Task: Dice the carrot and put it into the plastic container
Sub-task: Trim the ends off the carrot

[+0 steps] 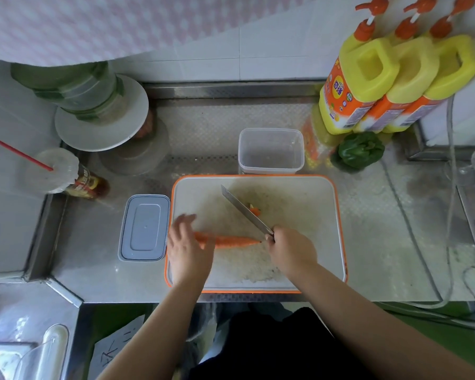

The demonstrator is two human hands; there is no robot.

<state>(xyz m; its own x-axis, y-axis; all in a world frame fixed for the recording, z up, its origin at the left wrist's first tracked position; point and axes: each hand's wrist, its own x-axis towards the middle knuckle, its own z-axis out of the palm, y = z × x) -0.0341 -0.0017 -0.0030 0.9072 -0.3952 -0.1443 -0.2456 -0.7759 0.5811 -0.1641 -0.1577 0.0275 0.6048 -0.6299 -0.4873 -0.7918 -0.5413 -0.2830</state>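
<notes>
**Carrot on cutting board, knife in right hand**

Seen from above: steel counter (99, 270), dimpled, spanning the whole view beneath both hands. On it, a white cutting board (307, 220) with an orange rim, lying under all the fingers. Beyond the fingertips, just past the board's far edge, a clear plastic container (271, 150), open, standing upright. Just outside the left fingers, beside the board's left edge, a grey lid (144, 228), lying flat. Far beyond the right fingers, three yellow pump bottles (368, 78) against the tiled wall, with a green pepper (360, 150) in front of them.

Left hand (188, 246) blurred, fingers spread and fairly straight over the thick end of the carrot (232, 240); touching or hovering, cannot tell. Carrot lying whole across the board, pointed tip just short of the right fingers. Right hand (291, 252) curled tightly around the knife (246, 211) handle, blade angled away and to the left. Just beyond the blade, a small cut carrot piece (255, 209).
</notes>
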